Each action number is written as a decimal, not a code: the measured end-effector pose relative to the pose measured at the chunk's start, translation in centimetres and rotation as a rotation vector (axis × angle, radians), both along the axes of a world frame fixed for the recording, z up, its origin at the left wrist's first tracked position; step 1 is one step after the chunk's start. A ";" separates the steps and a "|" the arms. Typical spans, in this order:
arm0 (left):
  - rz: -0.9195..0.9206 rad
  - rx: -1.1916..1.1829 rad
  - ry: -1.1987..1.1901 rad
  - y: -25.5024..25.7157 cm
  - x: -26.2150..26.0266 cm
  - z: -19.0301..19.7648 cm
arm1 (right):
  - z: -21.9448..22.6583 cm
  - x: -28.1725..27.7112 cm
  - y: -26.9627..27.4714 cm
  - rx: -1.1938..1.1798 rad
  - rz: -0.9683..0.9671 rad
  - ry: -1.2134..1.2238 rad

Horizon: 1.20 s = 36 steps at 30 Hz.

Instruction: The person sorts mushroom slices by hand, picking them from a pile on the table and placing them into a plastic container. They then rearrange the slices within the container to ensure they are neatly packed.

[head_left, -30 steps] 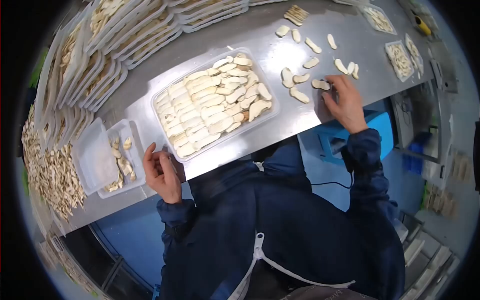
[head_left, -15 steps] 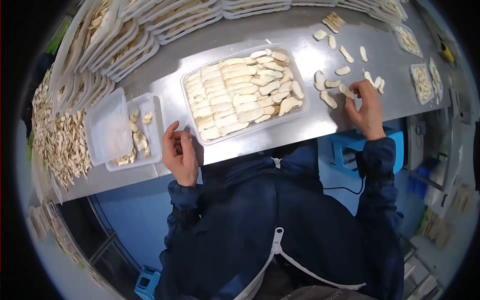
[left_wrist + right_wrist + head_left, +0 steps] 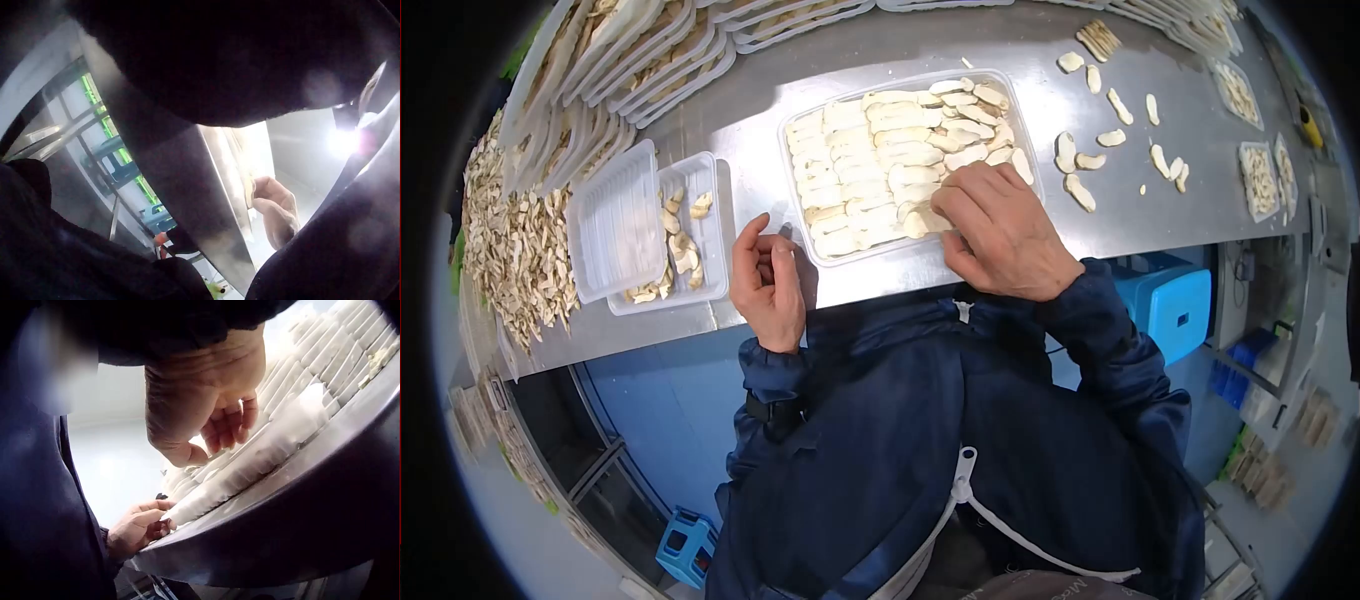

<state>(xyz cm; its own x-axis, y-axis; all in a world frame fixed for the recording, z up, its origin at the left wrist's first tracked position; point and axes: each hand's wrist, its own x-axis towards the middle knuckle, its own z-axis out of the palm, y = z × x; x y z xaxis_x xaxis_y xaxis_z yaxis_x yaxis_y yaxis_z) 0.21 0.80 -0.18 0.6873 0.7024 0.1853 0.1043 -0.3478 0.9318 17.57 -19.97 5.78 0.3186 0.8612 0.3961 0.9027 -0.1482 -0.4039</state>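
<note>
A clear plastic tray holds close rows of pale dried mushroom slices. Over its lower right part is my right hand, palm down, fingers bent and thumb drawn in, holding a mushroom slice mostly covered by the hand. The right wrist view shows this hand from below, fingertips close over the rows. My left hand lies by the tray's lower left corner, empty, with fingers loosely curled; it also appears low in the right wrist view.
Loose mushroom slices lie on the steel table to the right, several small packs beyond them. At left are two small trays, a heap of slices and stacked filled trays. A blue stool is below the table.
My right hand took a mushroom slice from the loose ones at right and has moved left over the tray. My left hand keeps its place by the tray. The head view has shifted.
</note>
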 end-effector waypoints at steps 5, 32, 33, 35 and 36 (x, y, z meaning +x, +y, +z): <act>-0.008 0.043 0.039 0.0 0.0 0.0 | 0.4 0.1 -0.6 0.061 -0.088 0.212; -0.005 0.012 -0.011 0.1 0.1 -0.3 | -1.3 3.2 -13.3 -0.118 -0.812 0.478; -0.014 0.003 -0.024 0.1 0.1 -0.4 | -1.5 3.1 -13.3 -0.093 -0.803 0.454; -0.022 -0.010 -0.047 0.2 0.1 -0.5 | -1.6 3.0 -13.2 -0.060 -0.791 0.392; -0.015 -0.016 -0.026 0.1 0.0 -0.3 | -1.7 3.0 -13.2 -0.050 -0.785 0.355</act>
<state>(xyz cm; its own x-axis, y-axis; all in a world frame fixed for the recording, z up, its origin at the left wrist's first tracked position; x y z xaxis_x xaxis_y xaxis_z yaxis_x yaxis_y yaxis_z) 0.21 0.86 -0.52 0.6925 0.6953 0.1924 0.0745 -0.3342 0.9396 20.57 -33.14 4.13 0.9267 0.3534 0.1276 0.3528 -0.7018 -0.6189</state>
